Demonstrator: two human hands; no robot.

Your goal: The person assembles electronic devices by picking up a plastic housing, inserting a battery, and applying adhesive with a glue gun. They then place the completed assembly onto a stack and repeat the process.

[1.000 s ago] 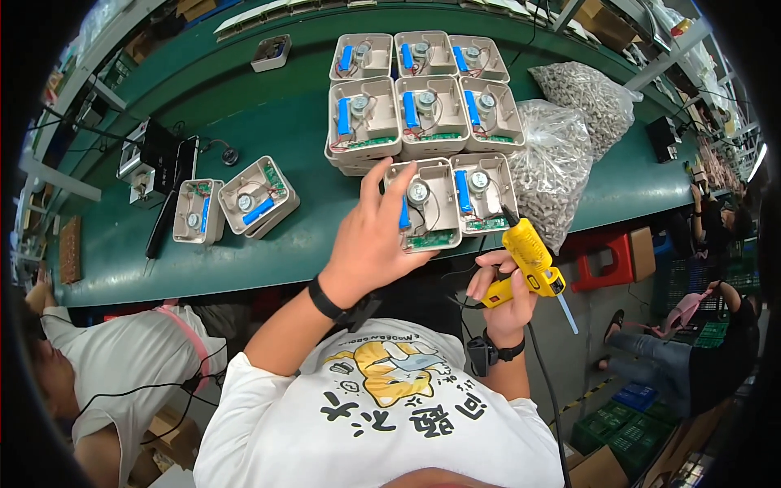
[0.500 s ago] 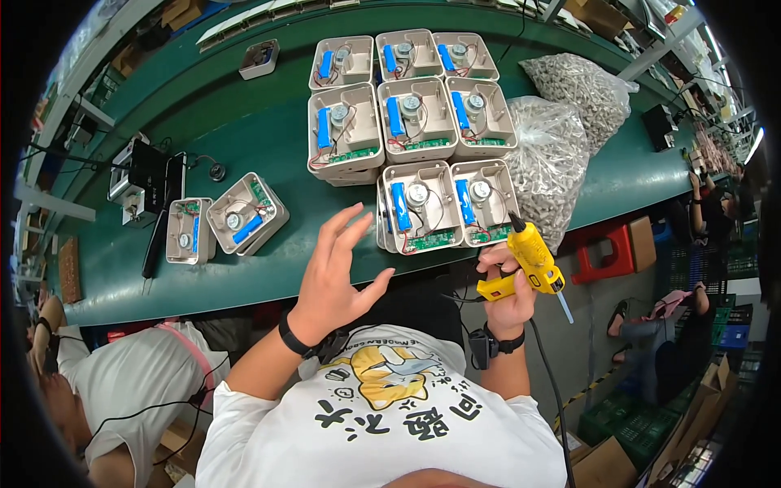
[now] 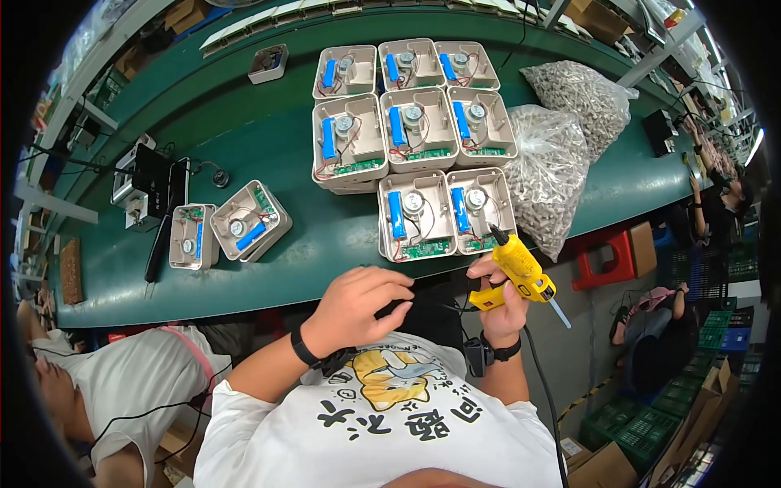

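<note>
Left grip (image 3: 355, 307) lower, loosely parted; right grip (image 3: 508, 315) around angular plastic glue gun (image 3: 521, 267).

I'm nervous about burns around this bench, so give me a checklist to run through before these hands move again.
1. Yellow glue gun gripped in the right hand: ok.
2. Glue stick fitted, its end showing at the gun's rear: ok.
3. Left hand empty and apart from the nozzle: ok.
4. Nozzle clear of the front right housing: cannot tell; they overlap in this view.
5. Blue cell inside the front left housing: ok.
6. Nozzle cool enough to touch: cannot tell; heat does not show.
</note>
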